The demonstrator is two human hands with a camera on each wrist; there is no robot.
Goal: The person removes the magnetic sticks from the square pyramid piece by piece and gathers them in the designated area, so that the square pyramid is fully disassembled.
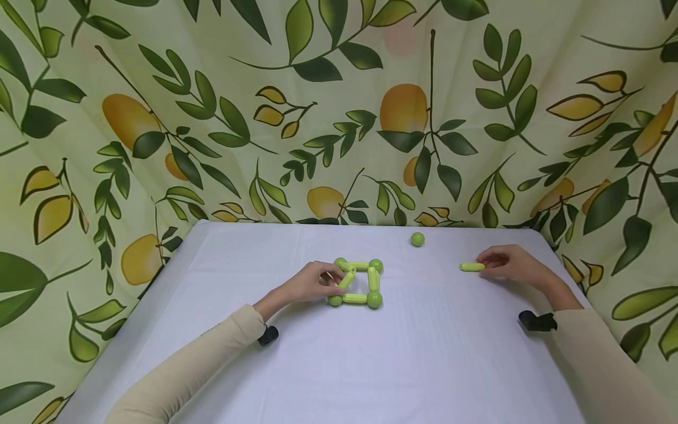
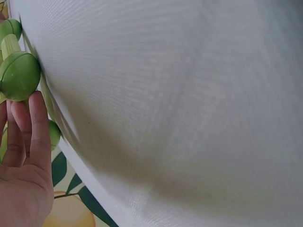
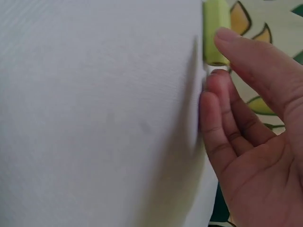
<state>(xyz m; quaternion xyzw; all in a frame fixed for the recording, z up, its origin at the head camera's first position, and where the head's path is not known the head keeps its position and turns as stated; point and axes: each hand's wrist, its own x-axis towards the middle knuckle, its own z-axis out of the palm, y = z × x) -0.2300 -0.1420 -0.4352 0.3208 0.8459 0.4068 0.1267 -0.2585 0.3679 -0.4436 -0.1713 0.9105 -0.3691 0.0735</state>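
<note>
Here, the left hand (image 1: pixel 312 279) grasps a slanted rod (image 1: pixel 348 278) on the left of the square frame (image 1: pixel 374 280); the right hand (image 1: pixel 512 266) pinches a separate rod (image 1: pixel 470 267) well right of it.

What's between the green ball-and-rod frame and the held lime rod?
Between frame and held rod, the head view shows only white cloth; the loose green ball sits farther back.

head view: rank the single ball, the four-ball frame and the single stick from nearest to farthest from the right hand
1. Single stick: at the right hand, with the thumb on it.
2. Single ball: to that hand's left, near the far edge of the table.
3. Four-ball frame: farther left, at the left hand.
</note>
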